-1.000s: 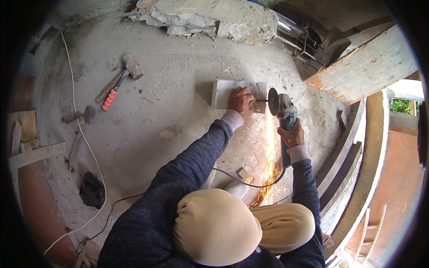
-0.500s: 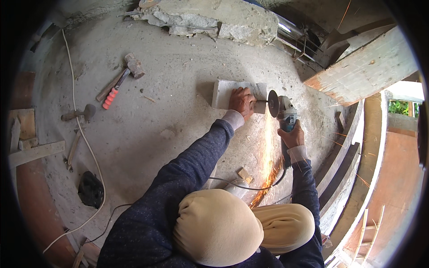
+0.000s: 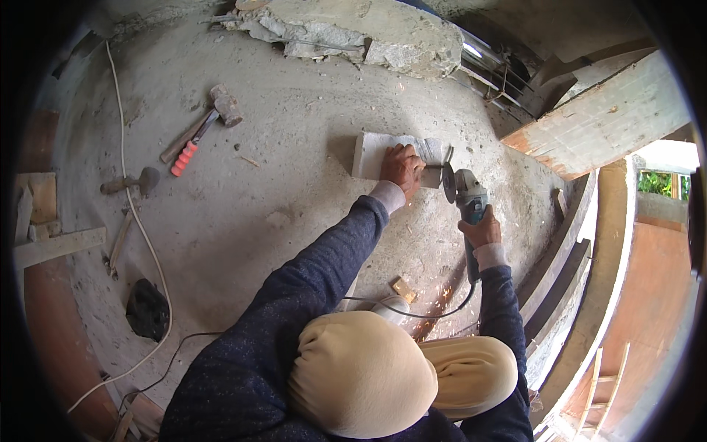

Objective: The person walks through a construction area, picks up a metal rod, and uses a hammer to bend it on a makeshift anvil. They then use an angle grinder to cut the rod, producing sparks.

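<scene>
On the concrete floor lies a pale grey block [image 3: 372, 153]. My left hand [image 3: 402, 169] is closed on top of it, pinching a thin dark metal rod [image 3: 433, 167] whose end reaches the grinder's disc. My right hand [image 3: 482, 227] is wrapped around the body of an angle grinder [image 3: 473, 202], its dark cutting disc [image 3: 448, 183] upright beside the block's right end. A narrow grey sliver [image 3: 450, 153] shows at the disc's upper edge; I cannot tell if it is attached to the rod. The grinder's cord [image 3: 431, 316] curves back toward my knees.
A club hammer [image 3: 224, 107] and a red-handled tool [image 3: 185, 158] lie at the left, near a trowel-like tool [image 3: 140, 182], a pale cable [image 3: 140, 221] and a black bag-like object [image 3: 147, 309]. Broken concrete [image 3: 353, 33] lies at the back; a board [image 3: 604, 118] leans at the right.
The bright spark stream from the disc has died down to a few scattered sparks near the floor. The grinder has tilted slightly, and the grey sliver now shows above the disc.
</scene>
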